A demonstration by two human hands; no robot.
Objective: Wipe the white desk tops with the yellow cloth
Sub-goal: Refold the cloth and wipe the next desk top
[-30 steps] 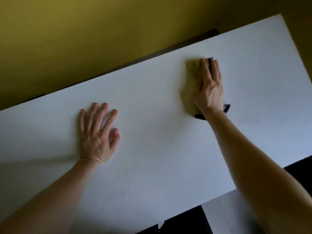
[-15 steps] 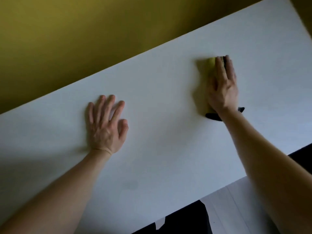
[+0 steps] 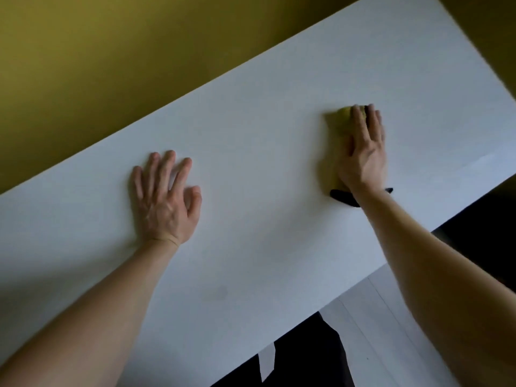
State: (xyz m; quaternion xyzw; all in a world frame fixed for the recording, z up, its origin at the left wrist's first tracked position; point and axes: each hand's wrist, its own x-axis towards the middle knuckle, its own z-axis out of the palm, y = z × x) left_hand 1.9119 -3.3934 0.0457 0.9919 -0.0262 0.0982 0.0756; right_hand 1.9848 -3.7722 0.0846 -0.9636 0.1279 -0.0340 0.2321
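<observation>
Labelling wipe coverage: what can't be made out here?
Head view:
- Cloth: mostly under the right hand; size and folds hidden, far end blurred.
- Dark strip at the right wrist: half covered by it; unidentifiable.
- Desk top: left end and far corner cut off by frame edges.
- Faint mark near the front edge: too dim to tell stain from shadow.

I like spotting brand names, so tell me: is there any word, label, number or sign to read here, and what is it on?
None can be read. The white desk top is blank, the yellow cloth under the right hand shows no label, the black strip at that wrist is unmarked, and the wall is plain.
</observation>
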